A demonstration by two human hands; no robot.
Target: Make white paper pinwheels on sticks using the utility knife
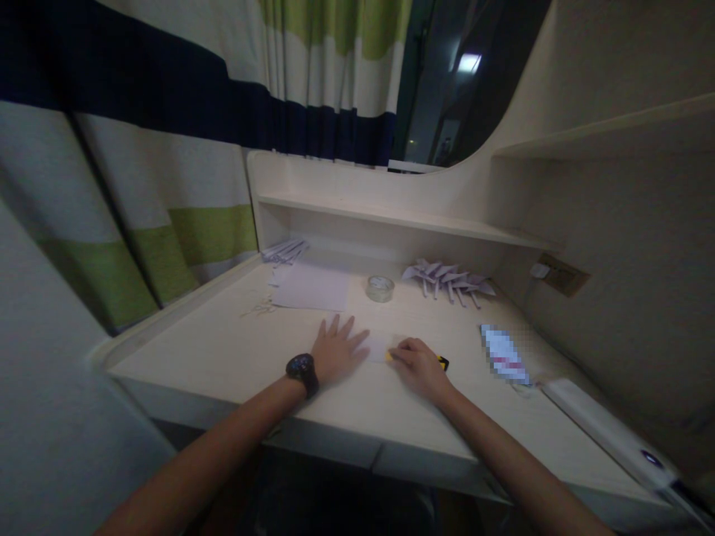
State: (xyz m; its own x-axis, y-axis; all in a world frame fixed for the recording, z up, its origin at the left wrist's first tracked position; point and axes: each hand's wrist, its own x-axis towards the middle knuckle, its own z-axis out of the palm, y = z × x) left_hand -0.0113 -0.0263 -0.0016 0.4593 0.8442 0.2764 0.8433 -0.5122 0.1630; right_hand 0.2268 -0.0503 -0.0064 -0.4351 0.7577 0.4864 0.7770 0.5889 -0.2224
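My left hand (pixel 338 350) lies flat with its fingers spread, pressing a small white sheet of paper (pixel 378 345) onto the desk. A dark watch (pixel 302 372) is on the left wrist. My right hand (pixel 418 363) is closed around a yellow and black utility knife (pixel 443 362), at the right side of that sheet. Its yellow front end shows by the fingertips and its black end sticks out behind the hand; the blade cannot be made out. Beyond the hands stands a roll of clear tape (pixel 380 289).
Behind lie larger paper sheets (pixel 311 286), rolled paper sticks (pixel 284 251) and thin scraps (pixel 260 306). Several paper pinwheels (pixel 447 280) lie back right. A blurred-out phone-like object (pixel 506 356) and a long white lamp-like bar (pixel 600 428) lie right. A low shelf (pixel 391 214) overhangs the back.
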